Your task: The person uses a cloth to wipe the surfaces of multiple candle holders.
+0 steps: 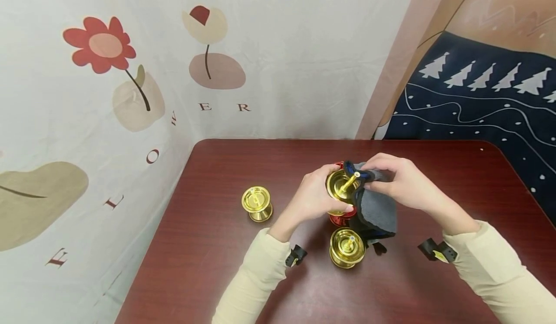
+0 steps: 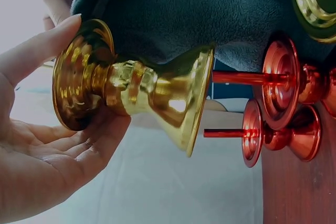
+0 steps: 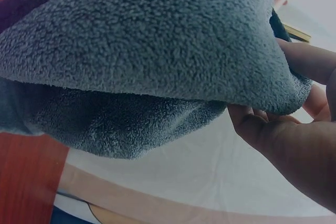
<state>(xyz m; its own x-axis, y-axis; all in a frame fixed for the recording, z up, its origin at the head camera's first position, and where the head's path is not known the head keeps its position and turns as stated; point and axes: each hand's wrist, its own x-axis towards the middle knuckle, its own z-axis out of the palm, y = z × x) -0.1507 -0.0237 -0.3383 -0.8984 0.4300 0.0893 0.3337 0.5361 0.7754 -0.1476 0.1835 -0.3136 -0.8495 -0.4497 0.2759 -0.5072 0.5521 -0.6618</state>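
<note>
In the head view my left hand (image 1: 312,194) holds a gold candlestick (image 1: 336,187) by its wide cup, above the table. The left wrist view shows this candlestick (image 2: 176,95) lifted, its flared base over the spike of a red candlestick (image 2: 278,87). My right hand (image 1: 406,183) pinches the edge of a grey plush cloth (image 1: 379,213) with dark trim, close beside the gold cup and its upright spike. The cloth (image 3: 157,40) hangs in folds from my fingers in the right wrist view. Two red candlesticks stand below, mostly hidden in the head view.
Another gold candlestick (image 1: 347,247) stands in front of the red ones, near the cloth's lower edge. A further gold candlestick (image 1: 257,203) stands apart on the left of the brown table (image 1: 217,266). Behind the table hangs a printed white curtain (image 1: 304,73).
</note>
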